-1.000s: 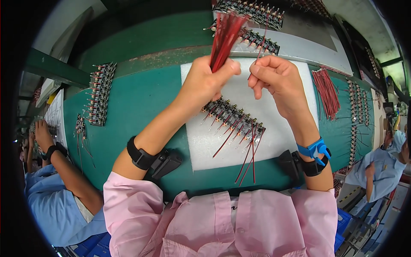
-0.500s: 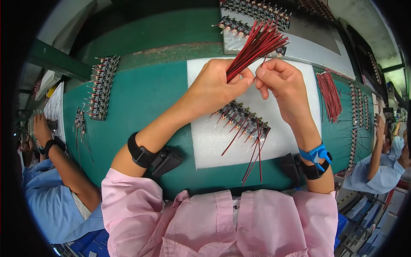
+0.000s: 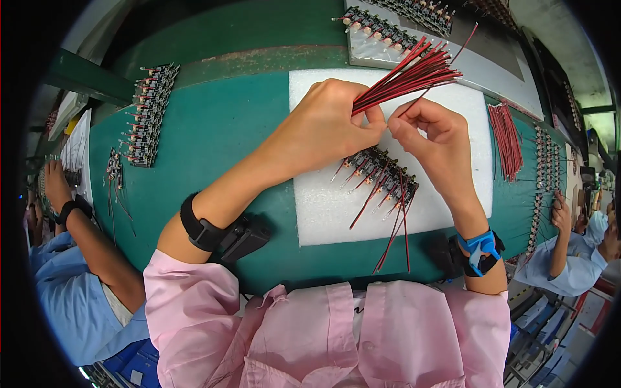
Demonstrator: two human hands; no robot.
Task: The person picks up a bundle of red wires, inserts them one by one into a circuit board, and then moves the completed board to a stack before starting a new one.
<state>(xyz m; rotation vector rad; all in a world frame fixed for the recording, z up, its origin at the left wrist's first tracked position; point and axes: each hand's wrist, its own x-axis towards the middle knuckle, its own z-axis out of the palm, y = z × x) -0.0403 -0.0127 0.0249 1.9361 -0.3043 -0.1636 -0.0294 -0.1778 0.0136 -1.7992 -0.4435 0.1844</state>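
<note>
A thick bundle of red and black wires (image 3: 407,76) is gripped in my left hand (image 3: 339,123), its ends fanned out to the upper right. Beside it, my right hand (image 3: 435,129) pinches a single red and black wire (image 3: 467,43) between thumb and fingertips. That wire slants up past the bundle's ends. The fingertips of both hands nearly meet. Below them a row of small circuit boards (image 3: 381,173) lies on a white foam sheet (image 3: 323,213). Several wires (image 3: 396,236) trail from these boards toward me.
More board rows stand at the left (image 3: 152,116) and on a grey box (image 3: 362,52) at the back. Another wire bundle (image 3: 506,141) lies right of the foam, near board strips (image 3: 543,161). Co-workers' arms show at the left (image 3: 107,258) and right (image 3: 561,236).
The pinched wire now stands out above the bundle, drawn apart from it. The bundle has tilted further to the right. The whole view has shifted slightly.
</note>
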